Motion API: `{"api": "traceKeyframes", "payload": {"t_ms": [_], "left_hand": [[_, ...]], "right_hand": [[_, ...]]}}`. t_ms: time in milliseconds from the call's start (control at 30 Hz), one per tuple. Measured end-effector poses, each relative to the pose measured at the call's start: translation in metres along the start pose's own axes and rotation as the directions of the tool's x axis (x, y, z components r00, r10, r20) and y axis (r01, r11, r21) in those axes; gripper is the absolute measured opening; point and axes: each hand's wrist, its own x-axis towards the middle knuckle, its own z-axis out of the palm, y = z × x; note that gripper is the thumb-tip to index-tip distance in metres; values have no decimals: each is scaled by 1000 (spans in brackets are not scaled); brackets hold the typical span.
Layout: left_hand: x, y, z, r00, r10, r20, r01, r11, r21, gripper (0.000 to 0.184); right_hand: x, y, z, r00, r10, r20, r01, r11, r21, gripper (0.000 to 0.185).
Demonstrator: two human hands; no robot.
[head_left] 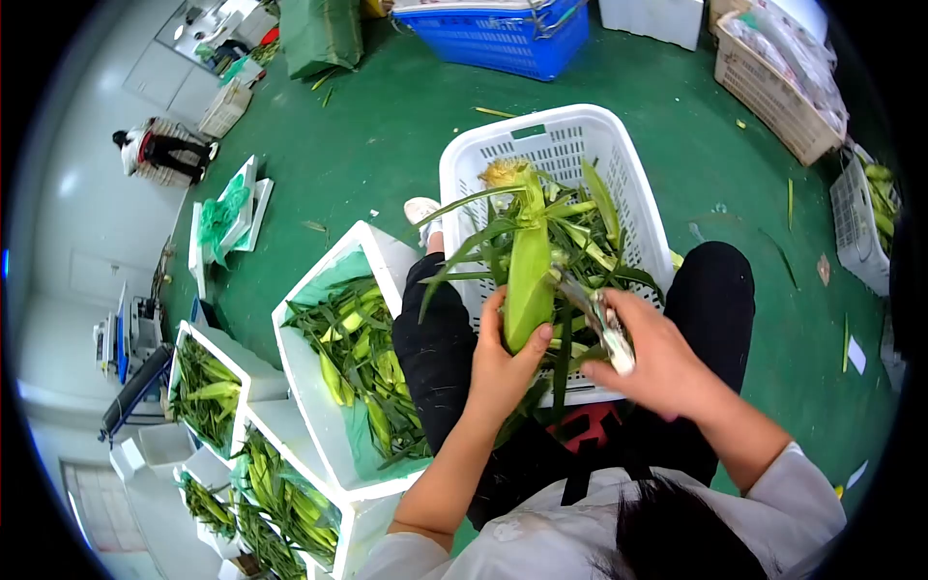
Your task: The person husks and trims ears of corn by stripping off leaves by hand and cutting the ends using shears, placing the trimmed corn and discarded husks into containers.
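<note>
An ear of corn in its green husk [530, 275] stands upright over the white basket, its brown silk end pointing away from me. My left hand [507, 358] is wrapped round its lower end. In my right hand [652, 353] is a pair of metal shears [592, 314], whose tips touch or nearly touch the right side of the husk. Below, the white basket [619, 145] holds loose green leaves and husk pieces [580, 237]. It stands between my knees.
White foam boxes of corn [300, 387] stand at the left. A blue crate [493, 43], a green sack [321, 39] and a beige crate [773, 87] are further off. Another person [164, 155] bends at the far left. Scraps lie on the green floor [387, 106].
</note>
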Motion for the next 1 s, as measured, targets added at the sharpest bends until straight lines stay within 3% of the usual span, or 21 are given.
{"api": "traceKeyframes", "payload": {"t_ms": [33,100,133,233,267,333,433,500,567,600,667,733,767,833,900,967,1000], "left_hand": [[1,-3,0,998,61,-27,-59,996,71,68],[1,-3,-8,965,263,-6,-224,834,504,71],[-4,17,-5,967,253,-12,-190,758,624,74],[-8,20,-12,974,224,30,-180,691,700,73],[-8,24,-15,982,188,27,-144,647,749,72],[-7,27,-23,982,169,88,-178,646,742,71],[-3,38,-35,979,117,165,-202,609,767,70],[4,41,-42,959,127,255,-279,598,751,65],[12,37,-42,963,-13,268,-188,680,709,67],[15,30,-44,950,-69,305,-140,779,611,65],[27,14,-47,910,-138,390,-24,923,383,61],[32,17,-38,936,-264,234,264,964,32,53],[34,18,-33,922,-347,171,374,913,-165,49],[42,19,-24,971,-213,109,225,968,-108,44],[43,22,-13,993,-91,69,95,994,-61,45],[40,24,-7,997,78,3,-74,944,320,50],[38,20,-7,993,120,8,-113,901,418,52]], "right_hand": [[6,14,-1,999,53,-10,-53,997,-53,75],[15,39,-2,1000,19,-21,-20,999,-28,76],[20,42,-4,1000,23,14,-23,1000,-1,78],[35,56,-7,996,-40,76,40,999,-8,79],[39,58,-10,991,1,137,-18,992,121,78],[44,62,-11,960,54,276,-160,913,375,72],[43,76,-2,949,20,316,-166,881,443,62],[39,68,-1,930,69,362,-277,778,564,38],[30,62,0,849,199,489,-494,628,602,30],[25,63,6,862,185,472,-486,567,665,28],[15,56,5,865,271,422,-493,308,814,30],[3,48,4,826,375,420,-451,-8,893,35],[-8,49,4,853,299,427,-428,-66,901,38],[-29,26,13,856,252,451,-453,-54,890,46],[-38,9,18,791,242,561,-596,103,796,54],[-32,12,33,761,238,604,-637,92,766,57],[-23,13,40,777,263,572,-608,78,790,53]]}}
